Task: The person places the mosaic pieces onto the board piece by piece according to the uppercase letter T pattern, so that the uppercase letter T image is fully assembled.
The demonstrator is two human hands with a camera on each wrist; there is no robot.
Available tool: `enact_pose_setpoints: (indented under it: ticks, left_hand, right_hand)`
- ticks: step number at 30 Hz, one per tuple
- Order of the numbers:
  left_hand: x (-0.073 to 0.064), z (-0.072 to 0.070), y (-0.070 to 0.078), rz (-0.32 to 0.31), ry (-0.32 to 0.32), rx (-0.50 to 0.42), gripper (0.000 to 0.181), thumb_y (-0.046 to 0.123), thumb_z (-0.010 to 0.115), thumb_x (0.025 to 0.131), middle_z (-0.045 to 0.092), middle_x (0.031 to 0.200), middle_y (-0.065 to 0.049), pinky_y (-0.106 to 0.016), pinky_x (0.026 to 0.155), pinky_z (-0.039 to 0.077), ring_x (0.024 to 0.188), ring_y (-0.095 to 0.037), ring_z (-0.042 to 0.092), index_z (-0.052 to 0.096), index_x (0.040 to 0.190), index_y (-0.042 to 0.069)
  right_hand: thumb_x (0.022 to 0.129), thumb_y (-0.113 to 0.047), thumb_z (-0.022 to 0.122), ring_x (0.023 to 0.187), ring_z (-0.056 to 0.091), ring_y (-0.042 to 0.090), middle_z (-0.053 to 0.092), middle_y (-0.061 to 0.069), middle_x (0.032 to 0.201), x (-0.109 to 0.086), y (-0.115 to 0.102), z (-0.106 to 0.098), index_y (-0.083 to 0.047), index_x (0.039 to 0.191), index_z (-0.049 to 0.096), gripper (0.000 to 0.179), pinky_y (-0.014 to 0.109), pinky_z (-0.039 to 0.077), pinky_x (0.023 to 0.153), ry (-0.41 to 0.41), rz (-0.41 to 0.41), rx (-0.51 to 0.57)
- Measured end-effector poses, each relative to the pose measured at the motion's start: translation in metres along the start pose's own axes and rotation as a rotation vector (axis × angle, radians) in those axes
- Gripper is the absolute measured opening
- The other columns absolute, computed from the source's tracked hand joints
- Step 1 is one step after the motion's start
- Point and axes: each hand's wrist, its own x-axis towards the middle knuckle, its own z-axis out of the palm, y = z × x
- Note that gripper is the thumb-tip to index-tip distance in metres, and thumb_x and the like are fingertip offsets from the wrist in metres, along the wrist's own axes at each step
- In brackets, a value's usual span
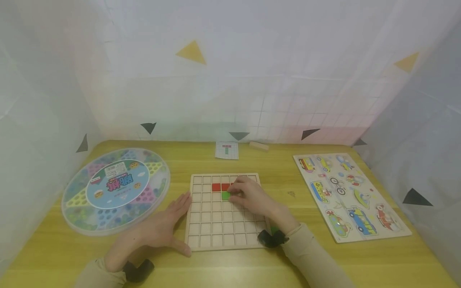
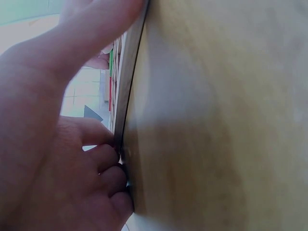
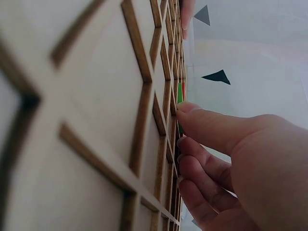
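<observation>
A wooden grid board [image 1: 205,229] lies flat on the table in the head view. My left hand [image 1: 162,226] lies along its left side, fingertips at the left edge and thumb by the near left corner. In the left wrist view the left fingertips [image 2: 114,179] rest low beside the board's edge. Two red square tiles [image 1: 216,187] sit side by side in an upper row. Just below them is a green square tile [image 1: 225,195]. My right hand [image 1: 253,198] pinches at this tile, thumb on it in the right wrist view; its palm hides several cells.
A pattern card [image 1: 226,150] showing a red and green T stands behind the board, beside a small wooden block [image 1: 259,146]. At left lies a round Chinese checkers set [image 1: 117,192], at right a vehicle peg puzzle [image 1: 351,196]. Something green [image 1: 274,229] shows under the right wrist.
</observation>
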Motion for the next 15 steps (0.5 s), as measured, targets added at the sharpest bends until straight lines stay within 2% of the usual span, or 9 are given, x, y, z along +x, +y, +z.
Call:
enact_pose_setpoints:
  ticks: [15]
  left_hand:
    - [0.0004,0.0,0.0,-0.012,-0.006,-0.01,0.142,0.068,0.083,0.06,-0.005,0.168,-0.014,-0.058,0.122,0.013,0.152,-0.044,0.003,0.004,0.161,0.009]
  right_hand:
    - [0.091,-0.016,0.074,0.09,0.059,0.014,0.062,-0.001,0.097,0.0005,0.0036,0.0021,-0.009,0.109,0.074,0.02,0.025,0.054,0.079,-0.01,0.02,0.011]
